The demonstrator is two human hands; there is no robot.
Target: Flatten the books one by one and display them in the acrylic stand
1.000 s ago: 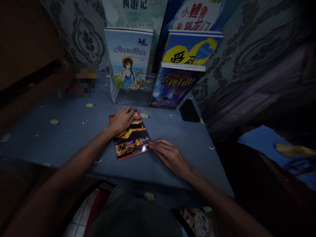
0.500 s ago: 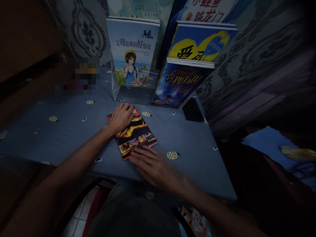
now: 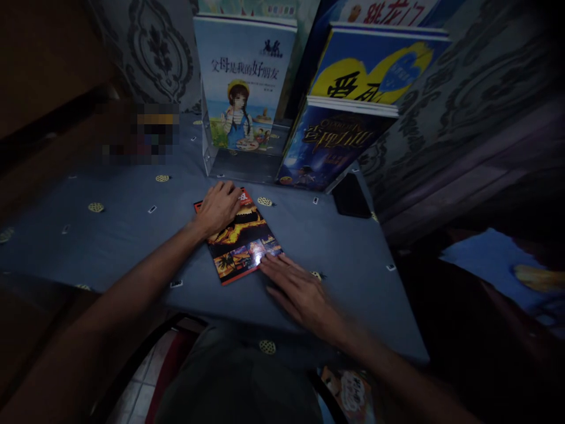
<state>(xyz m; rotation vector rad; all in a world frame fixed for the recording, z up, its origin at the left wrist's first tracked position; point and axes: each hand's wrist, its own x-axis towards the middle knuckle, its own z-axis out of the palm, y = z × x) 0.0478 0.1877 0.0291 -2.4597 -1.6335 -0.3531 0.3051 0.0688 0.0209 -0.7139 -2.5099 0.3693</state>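
A small book (image 3: 241,232) with a black and orange cover of night pictures lies flat and slightly turned on the table. Across its upper left part rests my left hand (image 3: 218,206), fingers laid over the cover near the top edge. My right hand (image 3: 298,288) is at the book's lower right corner, its fingers stretched out and the tips at the cover's edge. Neither hand is wrapped around the book. Part of the title at the top is hidden under the left fingers.
Behind the book, a clear rack (image 3: 242,168) holds several upright books, among them a light-blue one (image 3: 245,70) and a dark-blue one (image 3: 335,141). A black phone-like slab (image 3: 352,195) lies right of it. The grey-blue tablecloth (image 3: 119,247) drops off at the front edge.
My right hand has slid right and slightly up along the book's lower edge to its lower right corner. The left hand stays on the book. The view has shifted slightly.
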